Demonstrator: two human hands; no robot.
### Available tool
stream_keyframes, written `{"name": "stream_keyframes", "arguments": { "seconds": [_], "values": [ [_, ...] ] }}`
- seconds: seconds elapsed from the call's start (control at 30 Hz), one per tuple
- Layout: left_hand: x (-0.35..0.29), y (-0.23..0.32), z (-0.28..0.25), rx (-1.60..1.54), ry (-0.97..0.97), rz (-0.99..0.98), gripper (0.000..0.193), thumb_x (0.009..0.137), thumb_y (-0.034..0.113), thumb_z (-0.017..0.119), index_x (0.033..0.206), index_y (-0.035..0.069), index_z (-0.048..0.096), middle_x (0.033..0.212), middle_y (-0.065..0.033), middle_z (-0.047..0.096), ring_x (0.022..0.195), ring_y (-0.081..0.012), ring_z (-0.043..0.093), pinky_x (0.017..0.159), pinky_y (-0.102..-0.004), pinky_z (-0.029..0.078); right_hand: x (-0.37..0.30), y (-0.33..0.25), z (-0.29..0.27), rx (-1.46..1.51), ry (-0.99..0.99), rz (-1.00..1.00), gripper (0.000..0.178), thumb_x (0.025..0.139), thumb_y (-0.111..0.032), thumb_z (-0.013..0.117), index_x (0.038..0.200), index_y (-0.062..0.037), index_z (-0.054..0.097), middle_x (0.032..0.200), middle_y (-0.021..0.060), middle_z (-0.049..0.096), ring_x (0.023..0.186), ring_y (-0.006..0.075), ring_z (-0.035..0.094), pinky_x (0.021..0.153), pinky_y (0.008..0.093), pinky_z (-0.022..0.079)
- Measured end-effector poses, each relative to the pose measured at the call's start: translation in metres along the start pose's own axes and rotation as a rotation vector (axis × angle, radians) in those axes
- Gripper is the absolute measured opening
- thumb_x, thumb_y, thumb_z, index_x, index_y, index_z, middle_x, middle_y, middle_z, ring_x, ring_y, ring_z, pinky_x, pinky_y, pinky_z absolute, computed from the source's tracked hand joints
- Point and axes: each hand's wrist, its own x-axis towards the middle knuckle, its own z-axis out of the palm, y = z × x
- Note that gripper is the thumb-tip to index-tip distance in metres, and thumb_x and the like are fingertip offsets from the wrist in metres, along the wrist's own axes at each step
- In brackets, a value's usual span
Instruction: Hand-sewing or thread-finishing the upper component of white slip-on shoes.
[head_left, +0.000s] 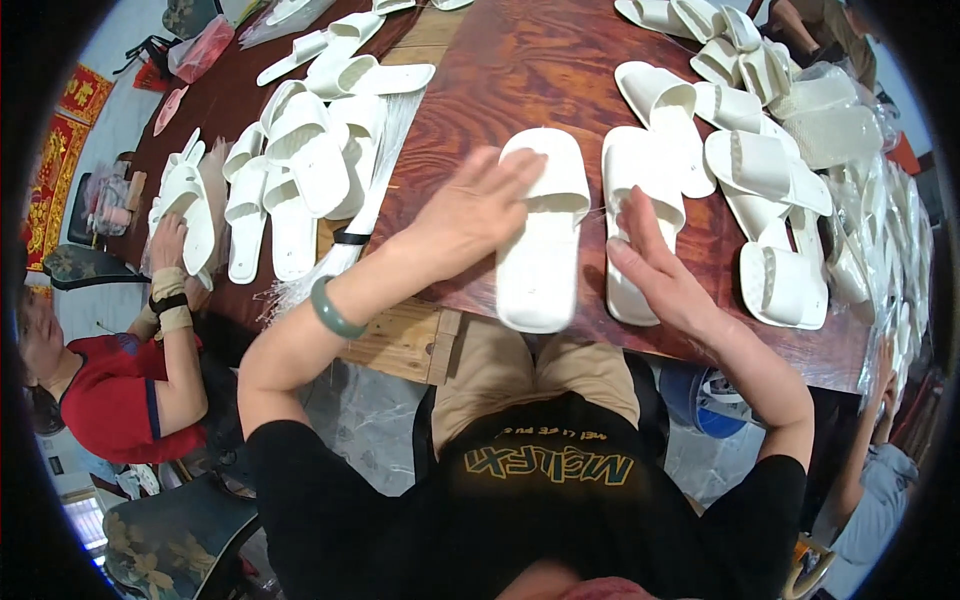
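We work at a large, dark reddish-brown wooden table (520, 70), its top scattered with loose white slippers. A heap of them (300, 170) lies to our left, where a co-worker's hand (168, 240) reaches in, and another heap (760, 130) spreads to our right, running into clear plastic bags (850, 130) along the far edge.

Two white foam slippers lie side by side near the table's front edge, toes away from us. Our left hand (478, 205) rests flat on the left white slipper (543, 235), fingers straight and slightly spread, clamped on nothing. Our right hand (655, 265) lies against the inner side of the right white slipper (638, 195), fingers straight and close together, also gripping nothing.

We judge that we are lining up this pair. The next move seems to call for pressing the two slippers level and together, heels even, before lifting them as one.
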Motion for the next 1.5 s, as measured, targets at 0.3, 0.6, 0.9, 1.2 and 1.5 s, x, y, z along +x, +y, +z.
{"name": "stream_keyframes", "arguments": {
  "seconds": [0.3, 0.6, 0.9, 1.2, 1.5],
  "values": [
    [-0.030, 0.024, 0.050, -0.395, 0.189, -0.704, 0.080, 0.084, 0.032, 0.059, 0.136, -0.009, 0.016, 0.136, -0.0324, 0.026, 0.128, -0.0442, 0.026, 0.107, -0.0494, 0.022, 0.038, 0.021, -0.038, -1.132, 0.304, -0.572, 0.064, 0.079, -0.011, 0.064, 0.136, -0.0028, 0.035, 0.138, 0.0240, 0.033, 0.127, 0.0427, 0.032, 0.105, 0.0480, 0.026],
    [0.021, 0.053, 0.079, -0.406, 0.401, -0.810, 0.083, 0.081, 0.022, 0.065, 0.137, -0.007, 0.011, 0.127, -0.0302, 0.027, 0.120, -0.0481, 0.028, 0.101, -0.0540, 0.022, 0.056, 0.051, -0.030, -0.923, 0.280, -0.607, 0.051, 0.079, -0.002, 0.058, 0.129, -0.0025, 0.046, 0.131, 0.0192, 0.045, 0.124, 0.0342, 0.040, 0.103, 0.0424, 0.030],
    [-0.037, 0.038, 0.021, -0.442, 0.701, -0.800, 0.035, 0.076, 0.016, 0.068, 0.107, 0.004, 0.057, 0.104, -0.0127, 0.055, 0.108, -0.0289, 0.047, 0.092, -0.0391, 0.036, 0.047, 0.053, -0.033, -0.868, 0.277, -0.602, 0.050, 0.084, -0.010, 0.060, 0.130, -0.0010, 0.044, 0.133, 0.0217, 0.042, 0.125, 0.0349, 0.039, 0.104, 0.0406, 0.031],
    [-0.234, 0.094, -0.023, 0.077, 0.535, -1.412, 0.010, 0.082, 0.010, 0.064, 0.089, 0.003, 0.064, 0.087, -0.0082, 0.063, 0.089, -0.0197, 0.057, 0.082, -0.0302, 0.041, 0.052, 0.057, -0.041, -0.884, 0.231, -0.634, 0.048, 0.086, -0.012, 0.060, 0.130, -0.0010, 0.043, 0.134, 0.0206, 0.042, 0.126, 0.0327, 0.039, 0.105, 0.0385, 0.030],
    [-0.293, 0.149, 0.003, -0.386, 0.384, -1.717, 0.027, 0.092, 0.021, 0.055, 0.104, -0.003, 0.059, 0.084, -0.0053, 0.063, 0.081, -0.0119, 0.058, 0.076, -0.0258, 0.045, 0.055, 0.060, -0.041, -0.836, 0.196, -0.620, 0.046, 0.090, -0.010, 0.056, 0.132, 0.0003, 0.041, 0.136, 0.0176, 0.041, 0.128, 0.0290, 0.038, 0.105, 0.0375, 0.029]
  ]
}}
